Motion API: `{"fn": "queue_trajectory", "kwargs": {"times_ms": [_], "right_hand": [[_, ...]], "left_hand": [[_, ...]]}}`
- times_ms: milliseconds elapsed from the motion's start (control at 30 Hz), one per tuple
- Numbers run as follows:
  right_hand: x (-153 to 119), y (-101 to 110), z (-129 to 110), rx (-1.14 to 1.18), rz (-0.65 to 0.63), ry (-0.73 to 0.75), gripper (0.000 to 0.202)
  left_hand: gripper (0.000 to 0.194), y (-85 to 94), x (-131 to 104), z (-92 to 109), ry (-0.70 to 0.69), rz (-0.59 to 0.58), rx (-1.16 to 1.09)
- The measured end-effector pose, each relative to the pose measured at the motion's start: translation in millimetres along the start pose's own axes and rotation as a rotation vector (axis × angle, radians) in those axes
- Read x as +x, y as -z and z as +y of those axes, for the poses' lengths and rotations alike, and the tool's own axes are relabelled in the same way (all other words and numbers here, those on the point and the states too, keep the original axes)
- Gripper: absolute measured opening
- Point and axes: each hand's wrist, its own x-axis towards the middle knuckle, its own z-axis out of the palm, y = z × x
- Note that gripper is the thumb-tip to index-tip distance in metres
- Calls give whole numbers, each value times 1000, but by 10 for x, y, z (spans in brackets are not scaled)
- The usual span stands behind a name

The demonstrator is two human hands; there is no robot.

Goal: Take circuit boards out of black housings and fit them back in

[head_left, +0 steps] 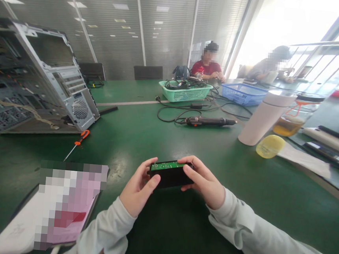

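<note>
A small black box [172,177] with a green circuit board [166,166] along its top is held over the green table [132,139]. My left hand [140,185] grips its left end, thumb on the near face and fingers behind. At the right end, my right hand [205,179] holds it the same way, its index finger along the top edge. To the left lies an orange-handled screwdriver [82,138], next to a partly blurred white and pink object [61,208].
An open computer case [79,107] stands at left. Farther back are a black electric screwdriver [208,121], a green basket [187,93] with cables and a blue basket [243,94]. A white bottle [263,119] and yellow item [270,146] are at right. Two people sit beyond.
</note>
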Motion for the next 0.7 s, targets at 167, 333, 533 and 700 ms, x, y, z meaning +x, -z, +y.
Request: {"fn": "queue_trajectory", "kwargs": {"times_ms": [167, 333, 533, 700], "right_hand": [[-57, 3, 21, -307, -69, 340, 44], [-77, 20, 1, -599, -101, 548, 53], [-47, 40, 22, -731, -28, 615, 36], [-59, 40, 18, -741, 34, 582, 35]], "left_hand": [[41, 19, 8, -27, -112, -83, 89], [35, 14, 18, -21, -195, -49, 84], [39, 2, 10, -7, -160, -25, 62], [43, 57, 5, -5, -130, -76, 50]]}}
